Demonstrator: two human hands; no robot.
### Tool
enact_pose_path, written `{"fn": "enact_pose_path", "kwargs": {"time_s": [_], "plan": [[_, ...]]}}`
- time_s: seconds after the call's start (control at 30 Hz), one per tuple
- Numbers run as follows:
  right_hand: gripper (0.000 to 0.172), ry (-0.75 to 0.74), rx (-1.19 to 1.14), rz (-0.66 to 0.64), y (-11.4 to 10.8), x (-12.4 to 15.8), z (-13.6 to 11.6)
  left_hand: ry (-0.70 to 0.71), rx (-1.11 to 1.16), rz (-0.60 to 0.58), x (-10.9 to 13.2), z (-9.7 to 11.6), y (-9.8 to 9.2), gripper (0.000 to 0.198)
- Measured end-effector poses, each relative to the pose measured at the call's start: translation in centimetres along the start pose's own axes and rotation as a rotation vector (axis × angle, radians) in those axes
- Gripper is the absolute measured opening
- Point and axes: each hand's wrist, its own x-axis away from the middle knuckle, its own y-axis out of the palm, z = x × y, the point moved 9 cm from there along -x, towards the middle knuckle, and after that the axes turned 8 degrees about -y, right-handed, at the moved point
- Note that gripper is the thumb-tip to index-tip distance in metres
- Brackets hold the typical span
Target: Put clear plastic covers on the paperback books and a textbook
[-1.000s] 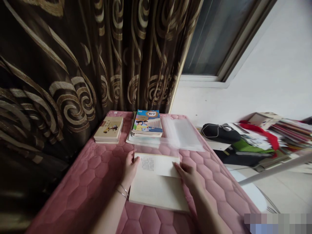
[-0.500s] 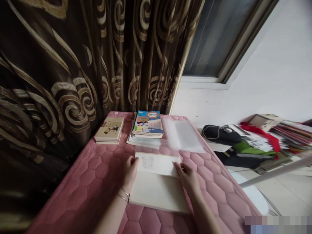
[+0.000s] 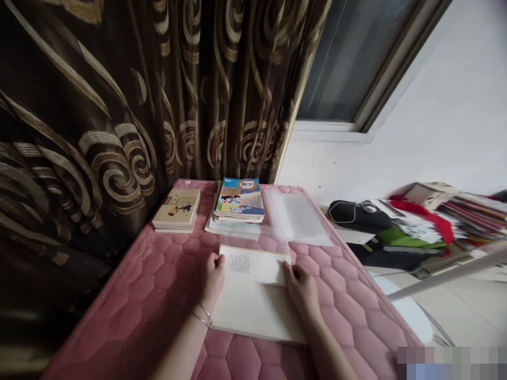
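Note:
An open book [image 3: 253, 301] with cream pages lies on the pink quilted table [image 3: 158, 295] in front of me. My left hand [image 3: 212, 277], with thin bangles at the wrist, holds the book's left edge, thumb on the page. My right hand [image 3: 301, 287] rests on the right side, fingers curled over the edge of the upper page. Both hands press the book flat.
Farther back sit a small stack of beige books [image 3: 177, 210], a stack topped by a colourful textbook [image 3: 240, 199] and clear plastic sleeves [image 3: 297, 219]. A dark patterned curtain [image 3: 119, 105] hangs behind. To the right, a cluttered surface holds a black bag [image 3: 356, 214] and books.
The hands and book have barely shifted; the view moved slightly. My right hand has slid a little toward me along the page edge.

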Motion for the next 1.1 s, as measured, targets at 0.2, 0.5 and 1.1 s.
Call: {"fn": "enact_pose_path", "kwargs": {"time_s": [0.2,0.5,1.1], "plan": [[0.055,0.016,0.005,0.019,-0.2,0.0,-0.2,-0.01,0.068,-0.002,-0.4,-0.7,0.0,0.031],[0.052,0.04,-0.081,0.057,-0.8,0.1,-0.7,0.022,0.069,0.037,-0.2,-0.3,-0.5,0.031],[0.05,0.043,-0.105,-0.035,-0.6,-0.2,-1.3,-0.024,0.207,-0.054,0.2,0.0,-0.1,0.031]]}}
